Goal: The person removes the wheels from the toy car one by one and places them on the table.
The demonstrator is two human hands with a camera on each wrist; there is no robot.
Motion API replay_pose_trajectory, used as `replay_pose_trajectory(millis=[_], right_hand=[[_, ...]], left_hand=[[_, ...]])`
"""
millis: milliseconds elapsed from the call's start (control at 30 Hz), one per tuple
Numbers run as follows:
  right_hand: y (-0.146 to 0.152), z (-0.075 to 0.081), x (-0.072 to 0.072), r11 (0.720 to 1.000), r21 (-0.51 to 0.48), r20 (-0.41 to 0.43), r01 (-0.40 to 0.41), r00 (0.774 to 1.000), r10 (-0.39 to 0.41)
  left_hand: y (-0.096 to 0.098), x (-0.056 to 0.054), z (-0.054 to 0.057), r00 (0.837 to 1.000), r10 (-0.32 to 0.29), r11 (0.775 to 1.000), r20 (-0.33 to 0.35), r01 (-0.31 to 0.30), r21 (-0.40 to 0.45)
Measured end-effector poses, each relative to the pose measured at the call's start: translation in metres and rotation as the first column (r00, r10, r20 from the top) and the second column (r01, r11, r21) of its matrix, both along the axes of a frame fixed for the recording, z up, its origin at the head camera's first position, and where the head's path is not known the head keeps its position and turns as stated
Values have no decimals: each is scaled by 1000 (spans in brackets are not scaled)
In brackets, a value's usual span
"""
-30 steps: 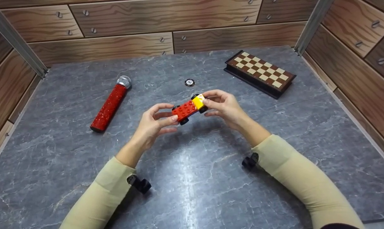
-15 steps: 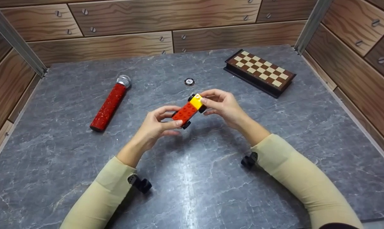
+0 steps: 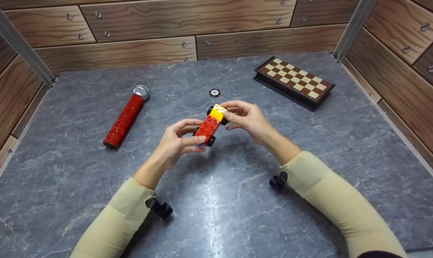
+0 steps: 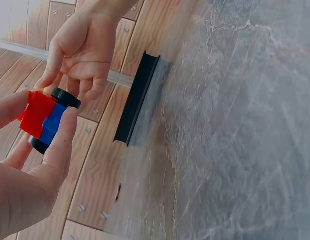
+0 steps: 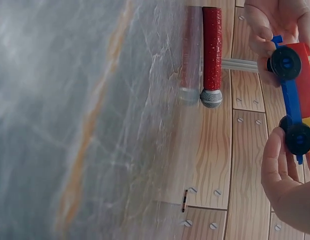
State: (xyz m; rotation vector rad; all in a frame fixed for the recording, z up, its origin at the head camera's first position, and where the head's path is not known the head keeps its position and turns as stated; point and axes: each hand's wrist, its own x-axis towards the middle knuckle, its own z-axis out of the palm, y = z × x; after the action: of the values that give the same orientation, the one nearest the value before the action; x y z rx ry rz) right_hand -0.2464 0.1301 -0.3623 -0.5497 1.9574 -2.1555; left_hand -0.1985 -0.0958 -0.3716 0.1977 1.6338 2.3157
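Toy car point(image 3: 208, 125), one item, held up off the table point(image 3: 216, 200), between the two hands. Parts: red studded block point(image 3: 206, 128) at the left hand's end, yellow block point(image 3: 216, 112) at the right hand's end, blue base point(image 5: 291, 97) beneath, black wheels point(image 5: 286, 62) at the sides.

Left hand point(image 3: 173, 140): grasping the red end, thumb on top, fingers at the side and below.

Right hand point(image 3: 248, 120): pinching the yellow end, thumb on the near side. Its exact contact with the wheel there is hard to tell.

Surroundings: red microphone point(image 3: 124, 118), lying beyond the left hand and to its left; round chip point(image 3: 214, 92), flat on the table just beyond the right hand's fingertips; chequered case point(image 3: 294, 82), beyond the right hand and to its right.

Handling notes, by judgement: both ends are best supported at once, with light pressure on the blocks rather than the wheels, which may spin under a finger. Any turning is best shared evenly by the hands, since a twist at one end could work the yellow block loose. Height above the chip should be ample.
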Motion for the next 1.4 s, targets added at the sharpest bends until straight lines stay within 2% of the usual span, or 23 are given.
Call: replay_pose_trajectory(millis=[333, 467, 600, 833, 1167, 1400], right_hand=[[-2, -2, 3, 999, -46, -21, 24, 999, -25], [-5, -3, 4, 997, -65, -7, 46, 999, -46], [-6, -3, 5, 993, -91, 7, 69, 998, -69], [-6, -3, 5, 988, -122, 7, 91, 996, -90], [-4, -4, 4, 992, -111, 32, 65, 998, -62], [-3, -4, 4, 989, -138, 42, 47, 998, -41]], left_hand=[[6, 2, -1, 999, 34, 999, -21, -34, -27], [9, 3, -2, 999, 28, 998, -30, -30, -61], [13, 4, -4, 998, 17, 995, -65, -23, -99], [15, 5, -5, 993, 18, 993, -115, -31, -110], [13, 3, -6, 988, -5, 988, -155, -19, -156], [14, 2, -6, 979, -10, 989, -204, -21, -149]])
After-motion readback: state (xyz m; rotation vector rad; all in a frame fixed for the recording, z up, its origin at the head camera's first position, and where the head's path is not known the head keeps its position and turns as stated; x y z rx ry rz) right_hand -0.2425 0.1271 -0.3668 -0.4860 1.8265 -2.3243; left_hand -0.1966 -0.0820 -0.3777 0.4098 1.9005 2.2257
